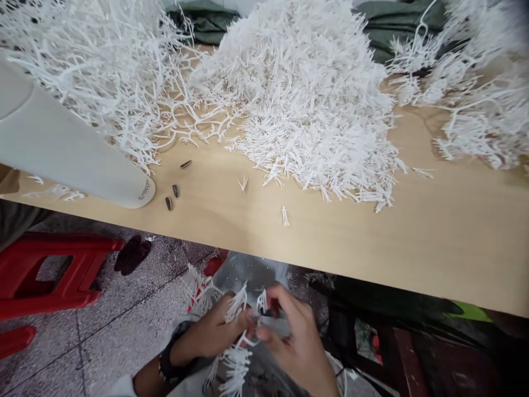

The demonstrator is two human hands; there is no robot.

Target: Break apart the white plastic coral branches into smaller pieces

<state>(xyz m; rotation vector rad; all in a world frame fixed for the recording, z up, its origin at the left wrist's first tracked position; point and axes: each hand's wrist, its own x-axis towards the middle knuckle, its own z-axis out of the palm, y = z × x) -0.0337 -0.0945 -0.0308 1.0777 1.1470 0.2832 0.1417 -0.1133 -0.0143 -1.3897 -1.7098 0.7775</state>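
My left hand [217,331], with a dark band at the wrist, is closed on a branched white plastic piece [236,366] below the table's front edge. Fringed tufts of that piece stick out above and below the fingers. Close by on the right, my right hand [295,336] has its thumb and forefinger around a small white tuft [262,300] beside the left fingertips. Whether the tuft is still joined to the branched piece is too small to tell. A large heap of white tufts [314,99] lies on the wooden table [446,231] beyond both hands.
Tangled white branches [103,71] lie at the back left, more [487,110] at the right. A white cylinder [82,143] leans in from the left, near dark seeds [168,203]. Two loose tufts [285,215] lie near the edge. A red stool [53,270] stands lower left.
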